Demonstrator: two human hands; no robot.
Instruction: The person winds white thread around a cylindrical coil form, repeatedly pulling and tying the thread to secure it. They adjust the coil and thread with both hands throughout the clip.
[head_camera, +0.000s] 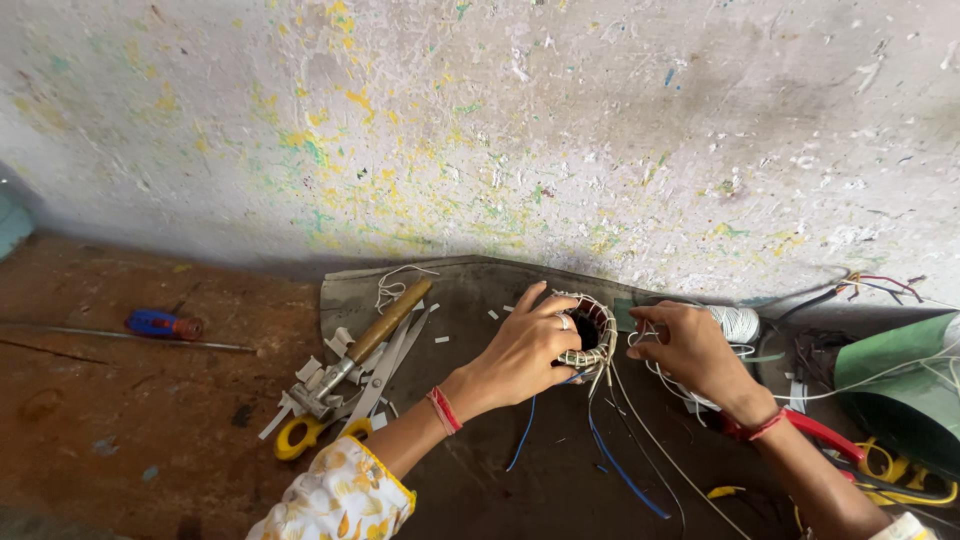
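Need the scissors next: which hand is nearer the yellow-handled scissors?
Left. The left hand rests on the coil, just right of the scissors; the right hand is beyond the coil.

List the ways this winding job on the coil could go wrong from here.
1. The left hand steadies the wound coil with fingertips only; a hard pull by the right hand on the white thread might tip it.
2. Loose blue wires and white leads trail under both wrists; they might snag or tangle with the thread.
3. The thread spool lies free behind the right hand and might roll away.
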